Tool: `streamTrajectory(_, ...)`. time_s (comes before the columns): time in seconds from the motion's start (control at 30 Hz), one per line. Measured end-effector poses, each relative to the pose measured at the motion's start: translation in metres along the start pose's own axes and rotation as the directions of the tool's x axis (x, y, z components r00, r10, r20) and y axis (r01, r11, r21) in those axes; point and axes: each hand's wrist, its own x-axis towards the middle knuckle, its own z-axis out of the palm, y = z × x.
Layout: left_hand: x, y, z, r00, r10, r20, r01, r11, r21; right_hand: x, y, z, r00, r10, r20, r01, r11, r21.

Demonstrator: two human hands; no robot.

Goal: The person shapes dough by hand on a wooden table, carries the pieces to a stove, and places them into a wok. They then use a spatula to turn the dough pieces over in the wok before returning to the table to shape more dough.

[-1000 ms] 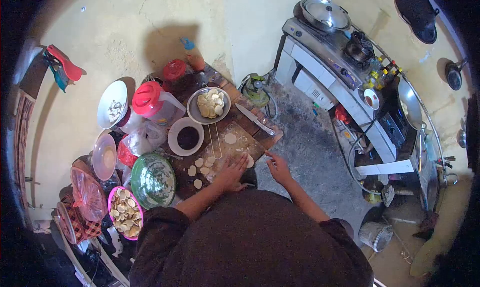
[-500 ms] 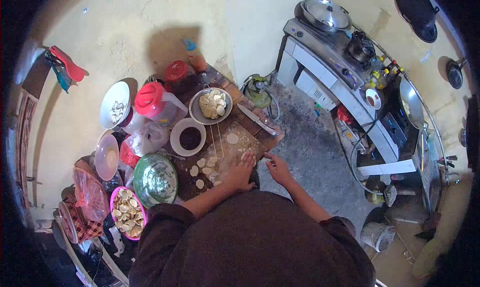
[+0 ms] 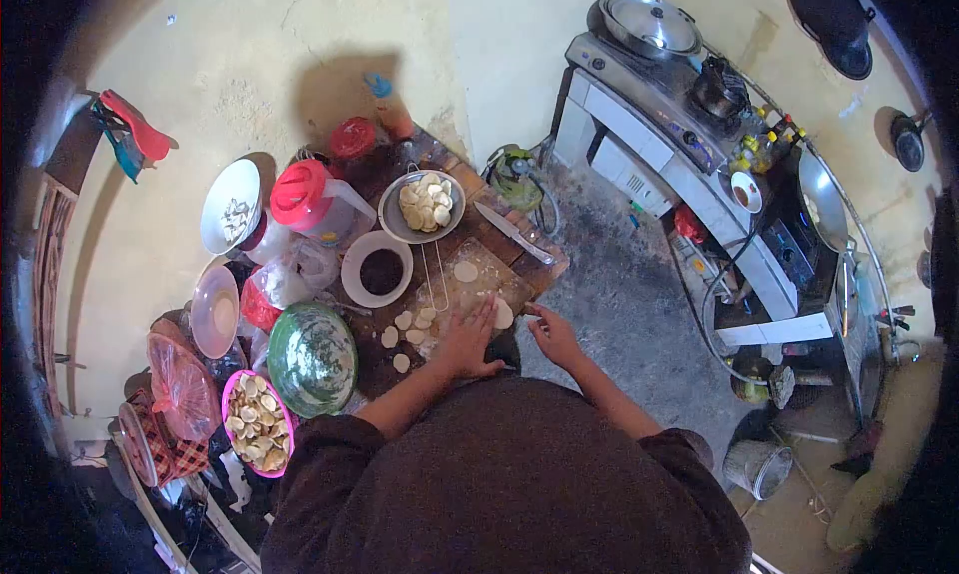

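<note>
My left hand [image 3: 470, 340] lies flat, palm down with fingers spread, on a wooden board [image 3: 487, 261] dusted with crumbs. Beside its fingertips is a pale, flat round slice [image 3: 502, 315], and another round slice [image 3: 466, 271] sits further up the board. Several small pale pieces [image 3: 416, 334] are scattered left of this hand. My right hand [image 3: 555, 338] is at the board's right corner, fingers curled together; what they hold, if anything, is too small to make out. A knife [image 3: 514, 232] rests beyond the board.
A strainer [image 3: 423, 206] heaped with pale slices stands behind a bowl of dark contents [image 3: 378, 271]. To the left are a pink-lidded jug [image 3: 305, 199], a green basin [image 3: 312, 362] and a pink basket of slices [image 3: 258, 424]. A stove [image 3: 649, 84] stands at the right.
My left hand has slid left and drawn back a little, uncovering the round slice by its fingertips. My right hand has stayed almost in place.
</note>
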Motion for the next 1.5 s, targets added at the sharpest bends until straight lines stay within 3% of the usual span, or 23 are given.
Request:
streamTrajectory(0.17,0.004,0.003,-0.011,0.999,-0.025,0.037,0.025,1.0,0.003,-0.002,-0.001,0.002,1.0,0.011,-0.023,-0.009,0.996,0.088)
streamTrajectory(0.27,0.013,0.007,-0.016,0.998,-0.069,0.013,0.07,0.997,-0.041,-0.002,-0.008,0.0,1.0,-0.004,-0.028,0.007,0.996,0.089)
streamTrajectory(0.37,0.015,0.007,0.003,0.998,0.054,-0.031,-0.054,0.998,-0.019,-0.003,-0.006,0.003,1.0,-0.017,0.006,0.016,0.995,0.097)
streamTrajectory(0.67,0.011,0.01,0.018,0.992,-0.021,-0.127,0.01,0.996,-0.086,-0.007,-0.012,0.002,0.998,0.054,-0.03,-0.049,0.99,0.132)
streamTrajectory(0.77,0.016,0.005,0.017,0.964,-0.006,-0.268,-0.011,0.998,-0.063,-0.007,-0.008,-0.001,0.997,0.013,-0.075,-0.002,0.989,0.149)
streamTrajectory(0.83,0.012,0.021,-0.008,0.927,-0.19,-0.323,0.109,0.961,-0.254,-0.007,-0.005,-0.002,0.997,0.031,-0.07,-0.02,0.988,0.156)
streamTrajectory(0.93,0.019,0.023,0.007,0.87,-0.288,-0.4,0.185,0.943,-0.277,-0.011,-0.008,-0.007,0.997,0.058,-0.059,-0.049,0.987,0.153)
streamTrajectory(1.23,0.028,0.008,0.027,0.766,-0.195,-0.612,-0.049,0.932,-0.358,-0.02,0.009,-0.011,0.996,0.037,-0.076,-0.027,0.992,0.12)
streamTrajectory(1.33,0.033,0.003,0.035,0.713,-0.278,-0.643,-0.106,0.865,-0.491,-0.022,0.006,-0.012,0.996,0.045,-0.076,-0.036,0.993,0.11)
streamTrajectory(1.37,0.033,0.002,0.032,0.712,-0.278,-0.645,-0.106,0.865,-0.49,-0.023,0.005,-0.012,0.994,0.092,-0.061,-0.085,0.991,0.106)
streamTrajectory(1.43,0.03,0.001,0.025,0.801,-0.495,-0.337,0.103,0.668,-0.737,-0.022,0.008,-0.011,0.994,0.091,-0.054,-0.084,0.99,0.113)
streamTrajectory(1.47,0.029,0.001,0.019,0.799,-0.497,-0.338,0.104,0.668,-0.737,-0.021,0.007,-0.011,0.995,0.092,-0.047,-0.086,0.989,0.119)
streamTrajectory(1.5,0.029,0.0,0.011,0.778,-0.563,-0.279,0.122,0.57,-0.812,-0.021,0.006,-0.011,0.995,0.091,-0.046,-0.085,0.989,0.119)
